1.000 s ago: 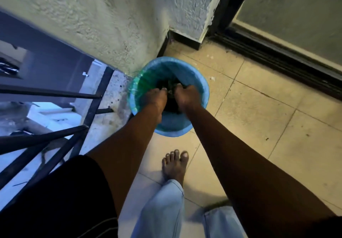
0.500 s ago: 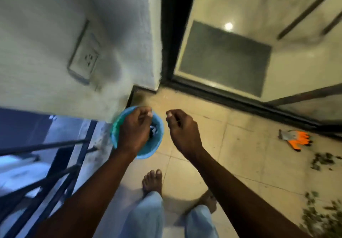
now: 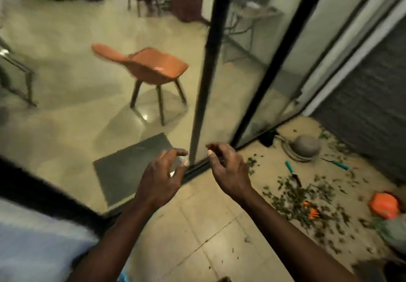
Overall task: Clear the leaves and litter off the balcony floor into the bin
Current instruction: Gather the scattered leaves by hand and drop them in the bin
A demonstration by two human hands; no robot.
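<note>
My left hand (image 3: 161, 177) and my right hand (image 3: 228, 167) hover side by side in mid air over the balcony tiles, fingers loosely curled and holding nothing. A scatter of green and brown leaves (image 3: 305, 196) lies on the floor to the right of my right hand, an arm's length away. The blue bin is out of view. The frame is blurred by head motion.
A black-framed sliding glass door (image 3: 204, 71) stands just beyond my hands, with a grey doormat (image 3: 131, 165) and an orange chair (image 3: 149, 64) inside. Among the leaves lie an orange object (image 3: 384, 205), a grey round pot (image 3: 307, 146) and teal-handled tools (image 3: 290, 167).
My hands have left the blue bin and lifted, empty. My view has swung right from the bin corner to the glass door and the leaf pile.
</note>
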